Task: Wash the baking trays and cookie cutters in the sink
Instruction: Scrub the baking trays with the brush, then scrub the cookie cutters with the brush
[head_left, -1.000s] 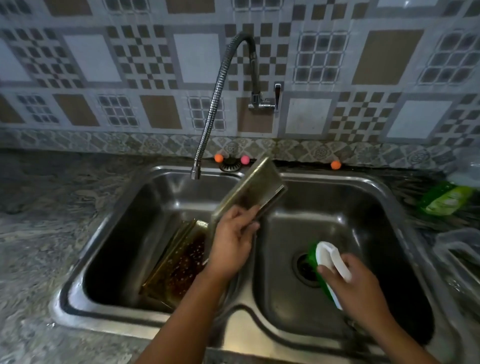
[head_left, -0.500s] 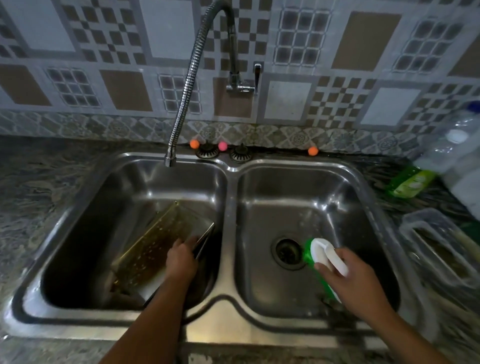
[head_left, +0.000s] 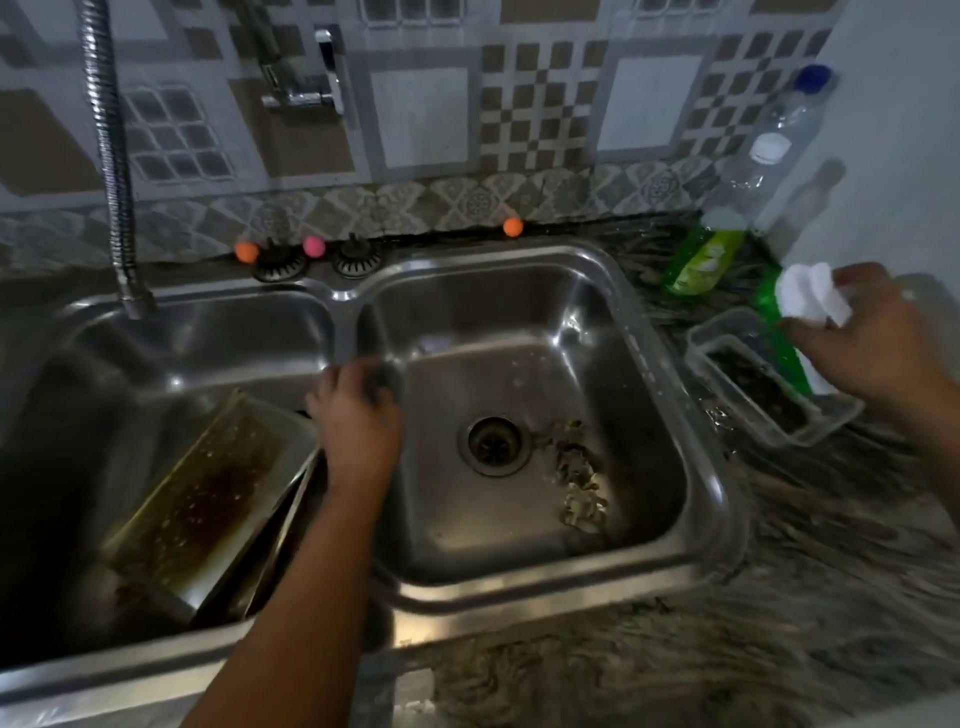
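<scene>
— Baking trays (head_left: 208, 499): where do they lie from the sink (head_left: 649, 332)?

— Head view: they lean stacked in the sink's left basin, the top one stained brown, its raised edge toward the divider between the basins.

— And the left hand (head_left: 358, 426)?

— Over that divider, just beside the trays' right edge. Its fingers curl down at the divider, but blur hides whether they grip anything, so I cannot tell if it is clamped or loose.

— The right hand (head_left: 878, 338)?

— Off the sink's right side, above the table (head_left: 727, 623). Its fingers are wrapped round a scrub brush (head_left: 800, 317) with a white handle and green bristles, held over a clear plastic container (head_left: 779, 384) that stands on the table beside the sink.

— Anything else near the sink?

— A green dish soap bottle (head_left: 701, 260) lies at the sink's far right corner, with clear bottles (head_left: 769, 156) behind it. The faucet hose (head_left: 111, 156) hangs over the left basin. Food scraps (head_left: 576, 478) lie right of the right basin's drain (head_left: 493, 444). Small orange and pink balls (head_left: 314, 246) sit along the sink's back edge.
</scene>
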